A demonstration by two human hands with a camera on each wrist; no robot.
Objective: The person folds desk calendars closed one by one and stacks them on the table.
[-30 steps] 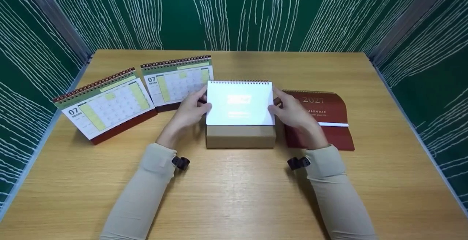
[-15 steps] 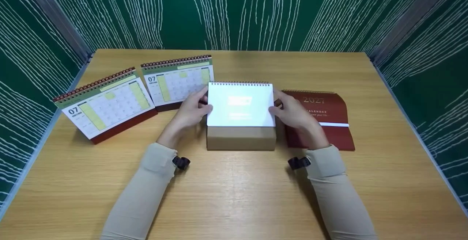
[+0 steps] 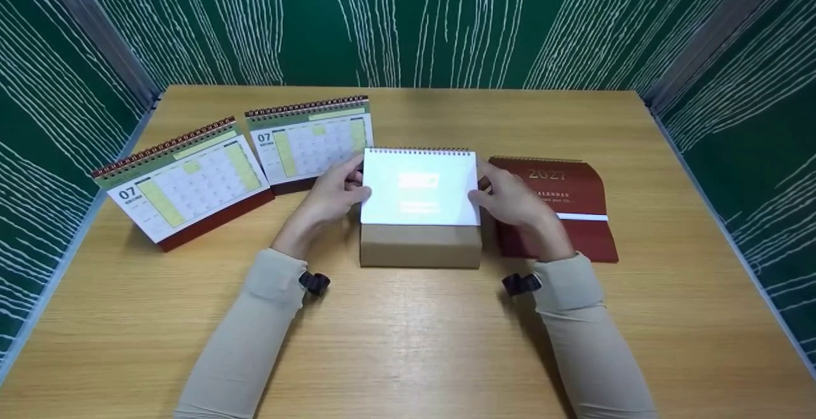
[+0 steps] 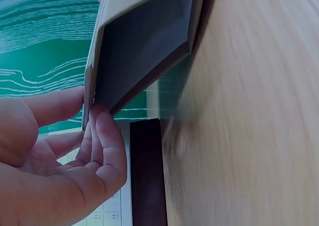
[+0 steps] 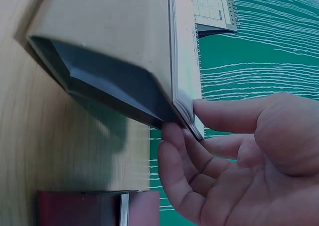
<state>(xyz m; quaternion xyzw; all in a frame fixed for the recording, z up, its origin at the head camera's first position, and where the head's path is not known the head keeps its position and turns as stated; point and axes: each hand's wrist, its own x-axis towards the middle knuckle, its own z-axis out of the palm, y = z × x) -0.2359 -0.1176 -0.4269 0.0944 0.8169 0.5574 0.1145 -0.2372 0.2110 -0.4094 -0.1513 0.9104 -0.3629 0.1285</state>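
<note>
Left hand (image 3: 333,188): fingers pinch the left edge of a white-paged, tan cardboard spiral calendar (image 3: 421,207)
Right hand (image 3: 510,194): fingers pinch its right edge

The spiral desk calendar (image 3: 419,196) has a white page over a tan base (image 3: 421,247), dark grey inside; the far-left calendar (image 3: 191,183) and neighbouring calendar (image 3: 312,145) show green headers, white grids with yellow columns, and dark red bases; the 2027 calendar (image 3: 577,192) is maroon with a white band (image 3: 583,217), the counter (image 3: 408,342) yellowish wood-grained, the wall (image 3: 440,23) green with wavy white lines
</note>
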